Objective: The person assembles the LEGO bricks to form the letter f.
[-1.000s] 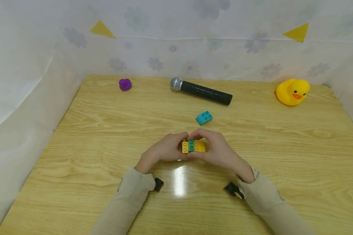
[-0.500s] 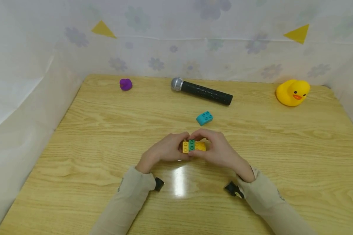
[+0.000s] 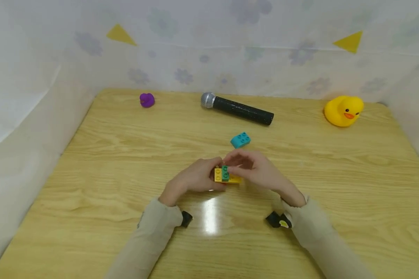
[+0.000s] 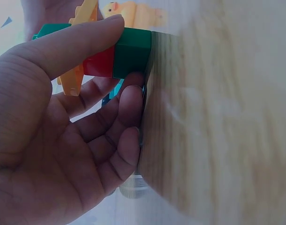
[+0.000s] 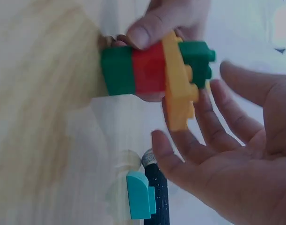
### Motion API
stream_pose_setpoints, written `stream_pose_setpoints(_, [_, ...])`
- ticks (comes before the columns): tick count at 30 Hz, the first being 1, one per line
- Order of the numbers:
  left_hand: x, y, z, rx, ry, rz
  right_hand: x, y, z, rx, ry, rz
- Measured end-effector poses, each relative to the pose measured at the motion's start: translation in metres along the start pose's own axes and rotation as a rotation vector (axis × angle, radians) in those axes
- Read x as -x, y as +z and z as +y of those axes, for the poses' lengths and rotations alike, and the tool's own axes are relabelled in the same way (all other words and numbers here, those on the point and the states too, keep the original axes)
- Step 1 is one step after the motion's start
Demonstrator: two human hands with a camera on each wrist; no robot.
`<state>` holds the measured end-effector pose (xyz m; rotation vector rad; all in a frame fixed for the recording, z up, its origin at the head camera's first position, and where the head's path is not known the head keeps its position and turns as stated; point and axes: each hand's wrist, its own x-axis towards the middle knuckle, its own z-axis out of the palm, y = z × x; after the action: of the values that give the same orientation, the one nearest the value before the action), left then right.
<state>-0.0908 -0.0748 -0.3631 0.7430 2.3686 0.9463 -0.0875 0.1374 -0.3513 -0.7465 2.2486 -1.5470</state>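
Observation:
A stack of toy building blocks stands on the table in front of me: a green block (image 5: pixel 118 70) at the bottom, a red block (image 5: pixel 150 70), a long yellow piece (image 5: pixel 178 89) lying across, and a green block (image 3: pixel 225 173) on top. My left hand (image 3: pixel 197 176) grips the lower part, its thumb and index finger on either side of the red and bottom green blocks. My right hand (image 3: pixel 256 168) hovers at the right of the stack, fingers spread and relaxed, holding nothing. In the right wrist view, its thumb (image 5: pixel 245 84) is close to the top green block's studs.
A teal curved block (image 3: pixel 241 140) lies just beyond the hands. Farther back are a black microphone (image 3: pixel 242 110) with a silver head, a purple duck (image 3: pixel 147 100) at left and a yellow duck (image 3: pixel 343 111) at right. A flowered cloth (image 3: pixel 209 62) hangs behind the table.
My right hand has let go of the blocks, its fingers loosening and lifting slightly. The left hand keeps its hold, and the stack stays about where it was.

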Motion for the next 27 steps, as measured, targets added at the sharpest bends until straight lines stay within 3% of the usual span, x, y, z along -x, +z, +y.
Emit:
stream_pose_setpoints(2, [-0.001, -0.001, 0.000, -0.005, 0.002, -0.003, -0.004, -0.010, 0.001, -0.042, 0.021, 0.033])
stream_pose_setpoints(5, [-0.003, -0.001, 0.001, -0.012, 0.004, -0.006, -0.011, -0.024, 0.005, -0.016, 0.050, 0.127])
stream_pose_setpoints(9, [-0.004, -0.001, 0.001, -0.011, -0.002, -0.008, -0.022, -0.035, 0.017, 0.100, 0.075, 0.247])
stream_pose_setpoints(12, [-0.003, -0.001, 0.001, -0.013, -0.009, -0.010, -0.029, -0.039, 0.024, 0.222, 0.105, 0.281])
stream_pose_setpoints(17, [-0.002, -0.001, 0.001, -0.011, -0.017, -0.013, -0.039, -0.040, 0.034, 0.366, 0.160, 0.225])
stream_pose_setpoints(21, [-0.002, 0.000, 0.000, -0.008, -0.018, -0.013, -0.044, -0.042, 0.038, 0.398, 0.202, 0.167])
stream_pose_setpoints(27, [-0.001, 0.000, -0.001, -0.009, -0.022, -0.013, -0.045, -0.041, 0.037, 0.425, 0.209, 0.151])
